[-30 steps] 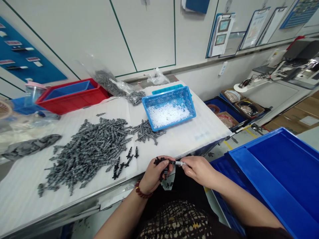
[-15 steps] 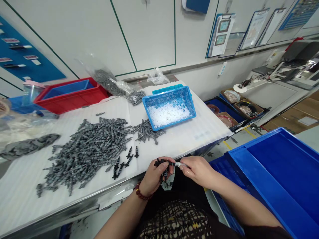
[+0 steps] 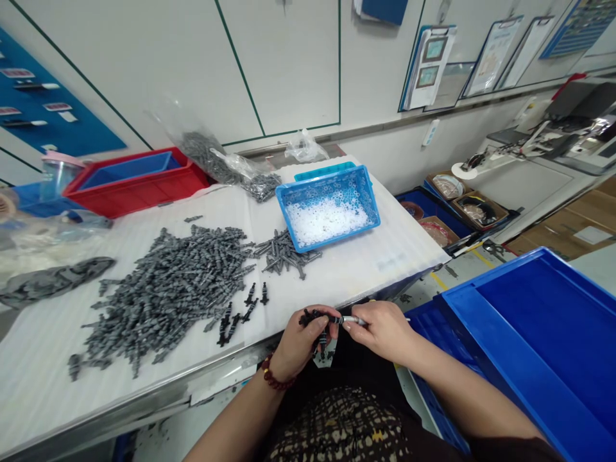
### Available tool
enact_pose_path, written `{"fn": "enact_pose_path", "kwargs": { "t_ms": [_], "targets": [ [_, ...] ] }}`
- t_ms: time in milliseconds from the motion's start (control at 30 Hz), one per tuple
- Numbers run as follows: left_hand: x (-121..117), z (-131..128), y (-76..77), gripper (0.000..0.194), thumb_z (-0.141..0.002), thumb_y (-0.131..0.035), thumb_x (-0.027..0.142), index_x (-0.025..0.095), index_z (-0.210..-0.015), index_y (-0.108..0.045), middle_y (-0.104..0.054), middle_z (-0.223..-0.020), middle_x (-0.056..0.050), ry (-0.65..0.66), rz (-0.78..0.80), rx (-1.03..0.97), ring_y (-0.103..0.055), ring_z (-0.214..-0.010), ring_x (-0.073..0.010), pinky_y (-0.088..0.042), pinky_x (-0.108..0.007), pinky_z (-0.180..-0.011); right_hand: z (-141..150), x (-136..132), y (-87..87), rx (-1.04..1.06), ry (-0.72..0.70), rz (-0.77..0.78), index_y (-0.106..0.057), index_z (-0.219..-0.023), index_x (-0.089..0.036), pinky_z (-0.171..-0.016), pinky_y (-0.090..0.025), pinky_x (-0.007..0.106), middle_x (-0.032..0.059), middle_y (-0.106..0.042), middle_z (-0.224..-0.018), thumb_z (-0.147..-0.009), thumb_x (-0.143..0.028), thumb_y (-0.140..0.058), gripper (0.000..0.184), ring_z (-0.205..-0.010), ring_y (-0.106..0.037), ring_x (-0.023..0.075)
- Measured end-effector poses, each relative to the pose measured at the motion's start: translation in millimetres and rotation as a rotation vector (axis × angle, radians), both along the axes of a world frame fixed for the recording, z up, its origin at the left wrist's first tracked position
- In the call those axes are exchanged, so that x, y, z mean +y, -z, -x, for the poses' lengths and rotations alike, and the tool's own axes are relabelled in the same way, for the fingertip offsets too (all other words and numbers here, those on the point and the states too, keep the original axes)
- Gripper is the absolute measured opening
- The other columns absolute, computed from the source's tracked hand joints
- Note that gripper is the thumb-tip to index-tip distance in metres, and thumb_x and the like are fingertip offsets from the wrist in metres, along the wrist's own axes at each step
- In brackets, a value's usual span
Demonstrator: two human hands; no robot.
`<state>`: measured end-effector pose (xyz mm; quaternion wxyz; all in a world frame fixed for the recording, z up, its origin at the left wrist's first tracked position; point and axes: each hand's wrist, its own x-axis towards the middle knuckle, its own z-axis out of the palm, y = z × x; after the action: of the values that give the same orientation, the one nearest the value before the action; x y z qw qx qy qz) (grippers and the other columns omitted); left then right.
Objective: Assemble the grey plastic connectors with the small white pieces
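Just outside the tabletop's [image 3: 346, 273] near edge, our left hand [image 3: 304, 339] holds several bunched black parts [image 3: 323, 345] and our right hand [image 3: 385, 328] pinches a tool [image 3: 353, 319], so a slack grip could perhaps let one part fall.

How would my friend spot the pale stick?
Find the white-topped table and look by its near edge. The right hand holds the pale stick end to end with a black part in the left hand. It's silvery; its neighbours are black.
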<state>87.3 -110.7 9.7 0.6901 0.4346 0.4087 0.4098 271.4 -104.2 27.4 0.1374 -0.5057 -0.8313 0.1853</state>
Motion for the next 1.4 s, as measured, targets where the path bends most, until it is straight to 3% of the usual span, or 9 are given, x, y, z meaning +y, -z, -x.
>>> {"fn": "enact_pose_path", "kwargs": {
  "t_ms": [233, 433, 600, 767, 1067, 1267, 1400],
  "targets": [
    [-2, 3, 1.0, 0.03, -0.076, -0.062, 0.042, 0.013, -0.084, -0.067, -0.058, -0.056, -0.001, -0.015, -0.103, 0.102, -0.048, -0.048, -0.0097, -0.033, -0.016, -0.037, 6, 1, -5.1, -0.046, 0.064, 0.06, -0.057, -0.062, -0.018, -0.051, -0.017, 0.024, -0.0006, -0.055, -0.057, -0.082, -0.044, -0.051, 0.033, -0.056, -0.047, 0.0119],
    [-2, 3, 1.6, 0.03, -0.073, -0.064, 0.041, 0.013, -0.08, -0.065, -0.053, -0.053, 0.001, -0.184, -0.01, 0.011, -0.043, -0.044, -0.0077, -0.031, -0.016, -0.037, 4, 3, -4.3, 0.01, 0.093, 0.073, -0.055, -0.062, -0.019, -0.051, -0.019, 0.024, 0.0001, -0.057, -0.058, -0.082, -0.038, -0.051, 0.028, -0.056, -0.049, 0.0126],
    [-3, 3, -3.5, 0.031, -0.069, -0.067, 0.042, 0.013, -0.079, -0.063, -0.048, -0.05, 0.004, -0.234, 0.068, -0.07, -0.04, -0.042, -0.0061, -0.029, -0.016, -0.038, 6, 3, -3.1, 0.27, 0.095, 0.118, -0.06, -0.082, -0.02, -0.054, -0.029, 0.021, -0.0008, -0.059, -0.065, -0.083, -0.032, -0.05, 0.016, -0.058, -0.051, 0.0126],
    [-6, 5, -8.9, 0.032, -0.067, -0.068, 0.042, 0.013, -0.078, -0.06, -0.046, -0.05, 0.006, -0.272, 0.136, -0.127, -0.036, -0.04, -0.0042, -0.027, -0.016, -0.038, 17, 1, -3.9, 0.513, 0.035, 0.153, -0.06, -0.096, -0.021, -0.056, -0.037, 0.02, -0.0014, -0.059, -0.069, -0.083, -0.03, -0.048, 0.019, -0.058, -0.051, 0.0115],
    [-17, 15, -0.5, 0.031, -0.066, -0.07, 0.04, 0.013, -0.079, -0.059, -0.047, -0.051, 0.006, -0.313, 0.121, -0.078, -0.036, -0.04, -0.0042, -0.026, -0.016, -0.038, 40, 0, -1.1, 0.437, -0.072, 0.136, -0.058, -0.069, -0.018, -0.055, -0.035, 0.021, -0.001, -0.056, -0.06, -0.082, -0.028, -0.048, 0.019, -0.056, -0.049, 0.0119],
    [-27, 33, -4.1, 0.034, -0.064, -0.071, 0.043, 0.015, -0.077, -0.056, -0.048, -0.05, 0.006, -0.388, 0.131, -0.119, -0.037, -0.038, -0.0039, -0.024, -0.016, -0.037, 44, 5, -11.4, 0.451, -0.094, 0.193, -0.06, -0.086, -0.021, -0.055, -0.04, 0.023, 0.0001, -0.06, -0.069, -0.08, -0.037, -0.05, 0.02, -0.059, -0.053, 0.0145],
    [-45, 60, -0.9, 0.04, -0.06, -0.075, 0.045, 0.016, -0.072, -0.051, -0.043, -0.049, 0.007, -0.508, 0.205, -0.233, -0.034, -0.037, -0.0029, -0.022, -0.014, -0.035, 36, 21, -11.5, 0.49, 0.004, 0.227, -0.062, -0.09, -0.024, -0.046, -0.036, 0.023, -0.003, -0.05, -0.058, -0.076, -0.047, -0.051, 0.029, -0.044, -0.039, 0.0117]
  ]
}}
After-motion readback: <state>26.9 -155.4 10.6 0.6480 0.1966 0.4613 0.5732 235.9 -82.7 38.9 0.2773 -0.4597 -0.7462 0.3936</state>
